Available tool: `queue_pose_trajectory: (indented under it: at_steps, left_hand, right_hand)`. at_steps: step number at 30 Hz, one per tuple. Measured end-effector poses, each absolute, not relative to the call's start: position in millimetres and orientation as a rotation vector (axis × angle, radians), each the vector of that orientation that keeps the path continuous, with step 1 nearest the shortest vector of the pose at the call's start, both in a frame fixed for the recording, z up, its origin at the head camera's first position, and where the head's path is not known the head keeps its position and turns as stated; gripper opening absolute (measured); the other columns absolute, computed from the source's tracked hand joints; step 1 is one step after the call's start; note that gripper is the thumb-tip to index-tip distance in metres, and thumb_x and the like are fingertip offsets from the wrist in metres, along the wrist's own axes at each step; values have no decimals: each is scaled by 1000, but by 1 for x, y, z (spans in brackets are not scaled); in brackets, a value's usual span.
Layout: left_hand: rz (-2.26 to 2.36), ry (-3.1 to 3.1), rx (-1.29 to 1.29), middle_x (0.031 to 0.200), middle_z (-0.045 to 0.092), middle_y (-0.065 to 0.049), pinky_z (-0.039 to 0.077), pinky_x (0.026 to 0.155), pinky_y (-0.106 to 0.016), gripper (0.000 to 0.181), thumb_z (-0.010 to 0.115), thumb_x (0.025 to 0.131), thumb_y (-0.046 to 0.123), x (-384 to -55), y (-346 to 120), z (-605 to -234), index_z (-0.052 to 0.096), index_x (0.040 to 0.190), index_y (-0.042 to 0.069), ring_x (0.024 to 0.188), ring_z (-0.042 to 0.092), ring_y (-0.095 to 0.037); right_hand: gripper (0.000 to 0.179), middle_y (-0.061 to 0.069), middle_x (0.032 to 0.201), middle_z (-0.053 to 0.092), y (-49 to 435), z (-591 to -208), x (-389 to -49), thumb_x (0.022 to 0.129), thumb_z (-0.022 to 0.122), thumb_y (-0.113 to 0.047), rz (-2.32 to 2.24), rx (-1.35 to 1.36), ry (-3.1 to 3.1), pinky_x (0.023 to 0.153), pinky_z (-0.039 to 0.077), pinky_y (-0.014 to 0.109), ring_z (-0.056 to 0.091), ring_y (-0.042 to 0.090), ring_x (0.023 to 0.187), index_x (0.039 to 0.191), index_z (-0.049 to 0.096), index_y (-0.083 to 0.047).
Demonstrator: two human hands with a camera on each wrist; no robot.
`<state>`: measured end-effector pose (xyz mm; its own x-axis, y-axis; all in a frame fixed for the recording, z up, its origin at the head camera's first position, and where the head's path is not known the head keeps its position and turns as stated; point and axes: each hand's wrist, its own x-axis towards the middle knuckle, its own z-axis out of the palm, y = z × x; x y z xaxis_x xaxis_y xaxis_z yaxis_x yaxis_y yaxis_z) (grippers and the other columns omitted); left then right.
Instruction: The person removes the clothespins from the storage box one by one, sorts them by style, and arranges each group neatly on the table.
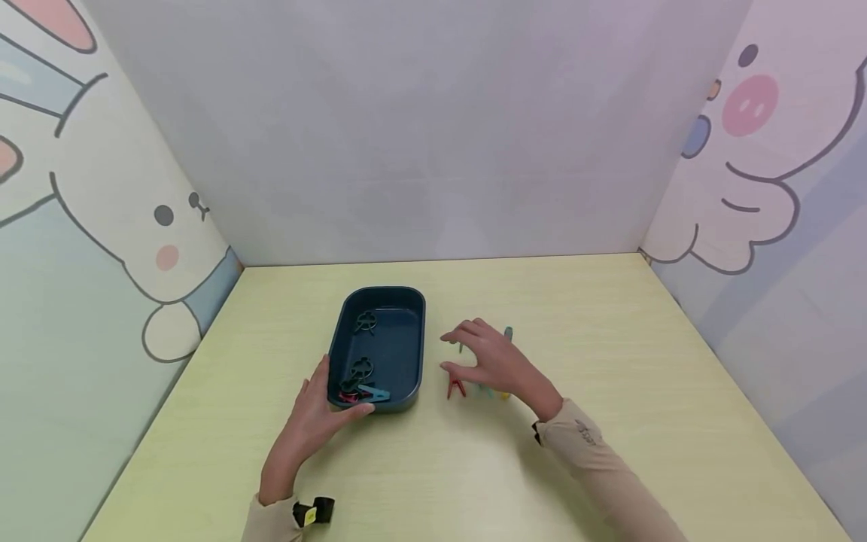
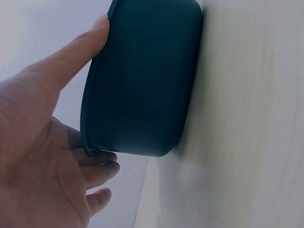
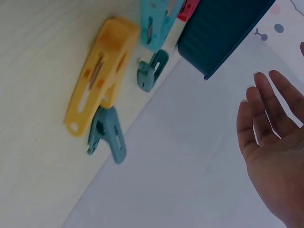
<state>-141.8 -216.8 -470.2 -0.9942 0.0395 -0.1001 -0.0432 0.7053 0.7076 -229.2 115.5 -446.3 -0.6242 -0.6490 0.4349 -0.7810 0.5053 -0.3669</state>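
Observation:
A dark blue tray [image 1: 401,350] stands on the table, and my left hand [image 1: 313,420] holds its near left corner. The thumb [image 2: 88,45] lies against the near wall; the other fingers bend round the rim on the side. In the tray are a light blue clothespin [image 1: 374,393], something red and several dark green round pieces with thin legs [image 1: 366,322]. My right hand [image 1: 497,363] hovers with fingers spread over loose clothespins, gripping none. Below it are a red clothespin [image 1: 456,386], a yellow clothespin [image 3: 99,78], a light blue clothespin [image 3: 156,26] and green clothespins [image 3: 111,133].
The pale wooden table [image 1: 650,452] meets a plain grey wall [image 1: 440,150] at the back. Side walls with cartoon animals [image 1: 169,226] stand left and right. A black strap [image 1: 314,512] sits at the left cuff.

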Motion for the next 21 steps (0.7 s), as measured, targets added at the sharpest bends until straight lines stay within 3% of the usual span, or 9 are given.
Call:
queue_pose_trajectory:
  at_steps: [10, 21]
  left_hand:
    - [1223, 2849, 104, 168, 13, -29, 2, 121, -68, 121, 85, 84, 45, -144, -216, -474, 7, 163, -3, 152, 16, -51]
    - [1197, 2851, 92, 167, 11, -32, 2, 121, -68, 121, 84, 85, 45, -144, -216, -473, 7, 162, -8, 151, 14, -53]
  right_hand:
    - [45, 9, 120, 66, 60, -450, -238, 97, 74, -36, 766, 1317, -2592, 91, 54, 39, 59, 25, 109, 129, 70, -5]
    - [48, 8, 122, 65, 12, -454, -246, 99, 71, -40, 607, 1378, -2686, 90, 53, 36, 59, 22, 104, 133, 68, -7]
